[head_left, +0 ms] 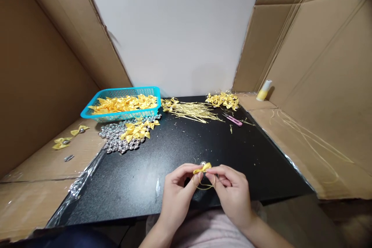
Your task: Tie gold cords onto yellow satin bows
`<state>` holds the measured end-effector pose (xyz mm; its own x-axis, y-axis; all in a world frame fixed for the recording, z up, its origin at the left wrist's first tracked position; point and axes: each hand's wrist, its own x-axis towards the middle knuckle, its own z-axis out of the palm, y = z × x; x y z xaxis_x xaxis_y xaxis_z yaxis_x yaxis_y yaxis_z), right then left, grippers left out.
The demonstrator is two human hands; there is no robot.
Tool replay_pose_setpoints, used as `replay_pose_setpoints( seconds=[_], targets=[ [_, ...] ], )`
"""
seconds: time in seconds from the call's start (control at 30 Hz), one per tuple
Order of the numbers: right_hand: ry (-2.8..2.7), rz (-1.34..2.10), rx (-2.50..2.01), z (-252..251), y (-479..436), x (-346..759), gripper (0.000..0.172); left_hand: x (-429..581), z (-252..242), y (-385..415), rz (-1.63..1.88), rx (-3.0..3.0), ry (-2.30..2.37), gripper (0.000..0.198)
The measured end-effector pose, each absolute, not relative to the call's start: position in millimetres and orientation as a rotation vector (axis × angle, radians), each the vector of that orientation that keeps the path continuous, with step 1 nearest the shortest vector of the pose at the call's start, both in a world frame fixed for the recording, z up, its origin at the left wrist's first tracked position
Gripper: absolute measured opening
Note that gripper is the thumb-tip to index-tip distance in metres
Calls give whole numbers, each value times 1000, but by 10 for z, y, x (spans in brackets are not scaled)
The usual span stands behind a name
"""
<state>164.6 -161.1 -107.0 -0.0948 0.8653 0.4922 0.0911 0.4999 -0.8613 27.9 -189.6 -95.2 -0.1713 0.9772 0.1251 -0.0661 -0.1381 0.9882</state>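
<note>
Close to the table's front edge, my left hand (pixel 180 188) pinches a small yellow ribbon bow (pixel 205 167) between thumb and fingertips. A shiny silver bead (pixel 203 163) sits at the bow's far side. My right hand (pixel 232 190) is closed at the bow's right end, its thumb and forefinger pinching a thin yellow cord (pixel 205 188). That cord hangs in a loop between both thumbs. The fingers partly cover the bow's middle, so how the cord runs there is hidden.
A turquoise basket (pixel 120 116) of yellow bows stands back left, beside silver beads (pixel 116 139) with bows on top. Cut cords (pixel 197 111), pink thread snips (pixel 233 119) and a pile of beaded bows (pixel 223 100) lie behind. A thread spool (pixel 264 91) stands right. Cardboard walls (pixel 328 85) flank the table.
</note>
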Motion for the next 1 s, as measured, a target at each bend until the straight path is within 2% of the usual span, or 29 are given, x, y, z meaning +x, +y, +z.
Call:
replay_pose_setpoints(
  seconds=[0.23,0.47,0.6,0.67,0.8,1.0],
  targets=[
    [-1551,850,-946,-1026,-1591,1623,11,284,-954,-1905,1520,1098,1260,13],
    [-1424,1132,-945,-1057,-1578,1606,19,289,-949,-1867,1479,892,1209,14],
    [-1409,1192,-942,-1113,-1577,1660,14,282,-989,-1851,1498,823,1195,15],
    [-1345,1272,-872,-1110,-1583,1736,19,270,-1006,-1841,1546,758,1188,18],
    [-1111,1475,-596,-955,-1573,1974,17,214,-968,-1786,1600,594,1131,24],
    [-1143,1760,-273,-743,-1597,2202,20,195,-846,-1683,1539,471,1048,29]
  ],
)
